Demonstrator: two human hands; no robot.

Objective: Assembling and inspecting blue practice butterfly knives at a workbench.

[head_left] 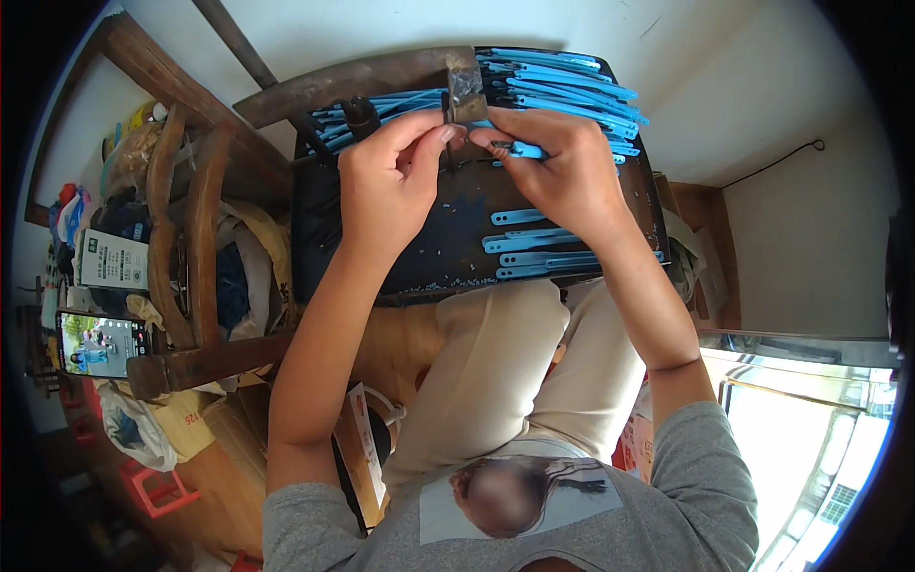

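My left hand (393,176) is closed, thumb and forefinger pinched at a thin dark strip (446,107) that stands beside a worn metal block (466,93). My right hand (564,172) is closed round a narrow blue strip (526,150) with a dark end, just right of that block. Both hands meet below the block, and the fingertips partly hide what lies between them. Under the hands is a black tray (396,253) with small blue crumbs on it. Several blue strips with holes at their ends (524,240) lie on its right side.
A large pile of blue strips (572,91) fills the tray's back right. More strips (405,103) lie behind my left hand. A wooden chair frame (205,238) stands at the left, with a lit phone (100,343) propped beside it. A red stool (157,491) is on the floor.
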